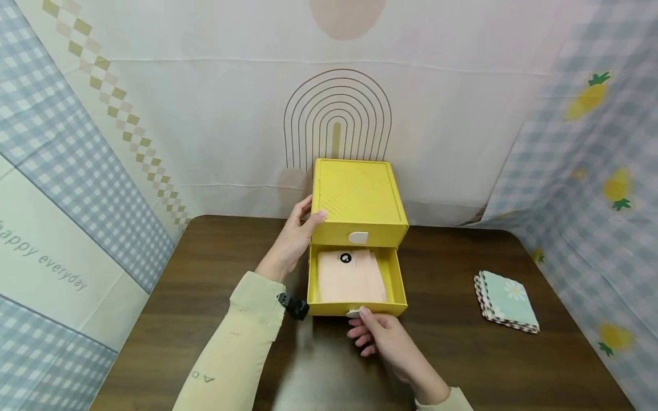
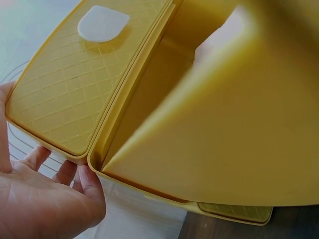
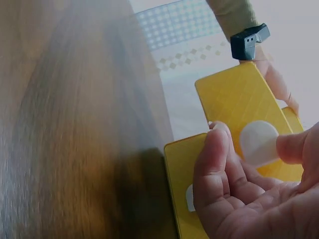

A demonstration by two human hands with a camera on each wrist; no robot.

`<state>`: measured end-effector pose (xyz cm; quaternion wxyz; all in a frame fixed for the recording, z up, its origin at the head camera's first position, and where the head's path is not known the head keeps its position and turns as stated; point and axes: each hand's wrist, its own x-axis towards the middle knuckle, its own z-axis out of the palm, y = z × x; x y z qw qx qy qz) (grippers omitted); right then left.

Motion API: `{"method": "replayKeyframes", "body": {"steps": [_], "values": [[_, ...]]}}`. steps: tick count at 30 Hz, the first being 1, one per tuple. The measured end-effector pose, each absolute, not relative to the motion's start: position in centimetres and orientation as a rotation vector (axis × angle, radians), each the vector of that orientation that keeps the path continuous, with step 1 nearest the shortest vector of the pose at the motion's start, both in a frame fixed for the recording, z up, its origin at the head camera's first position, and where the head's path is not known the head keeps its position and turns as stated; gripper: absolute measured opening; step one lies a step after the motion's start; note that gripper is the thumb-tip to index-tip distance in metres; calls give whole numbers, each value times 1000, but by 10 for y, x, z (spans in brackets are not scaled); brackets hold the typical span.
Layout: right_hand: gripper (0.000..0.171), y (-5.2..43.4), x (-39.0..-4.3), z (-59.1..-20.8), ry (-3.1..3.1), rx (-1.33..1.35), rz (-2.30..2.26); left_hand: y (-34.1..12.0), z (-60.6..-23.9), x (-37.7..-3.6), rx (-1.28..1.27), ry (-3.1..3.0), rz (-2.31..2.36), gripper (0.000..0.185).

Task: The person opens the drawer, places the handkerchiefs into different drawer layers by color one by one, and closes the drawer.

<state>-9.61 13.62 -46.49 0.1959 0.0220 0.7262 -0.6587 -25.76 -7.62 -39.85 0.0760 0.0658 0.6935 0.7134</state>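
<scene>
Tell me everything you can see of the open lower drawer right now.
The drawer is yellow, plastic by the look, pulled forward out of the yellow box and level on the table. A folded pink cloth with a small black round mark lies inside. A white tab sits at the middle of its front; the right hand pinches it. The left hand touches the box, not the drawer.

A makeshift home-style staging booth: patterned cloths (image 1: pixel 92 188) hung around a wooden table (image 1: pixel 205 274).

I am seeing my right hand (image 3: pixel 249 194) filling the lower right, fingers curling by the white tab (image 3: pixel 258 143) on the yellow drawer front (image 3: pixel 234 99); blurred wooden table (image 3: pixel 75 139) is occupying the left.
</scene>
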Motion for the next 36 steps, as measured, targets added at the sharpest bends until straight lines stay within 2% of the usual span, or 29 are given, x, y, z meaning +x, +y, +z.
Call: {"method": "replayKeyframes", "body": {"steps": [15, 26, 36], "values": [[66, 126, -110, -459, 2073, 70, -1798, -84, -395, -264, 188, 2069, 2134, 76], [69, 125, -114, -455, 2077, 73, -1788, -85, -394, -264, 200, 2087, 2096, 76], [68, 123, -137, -457, 2156, 165, -1803, -81, -398, -261, 217, 2099, 2073, 77]]}}
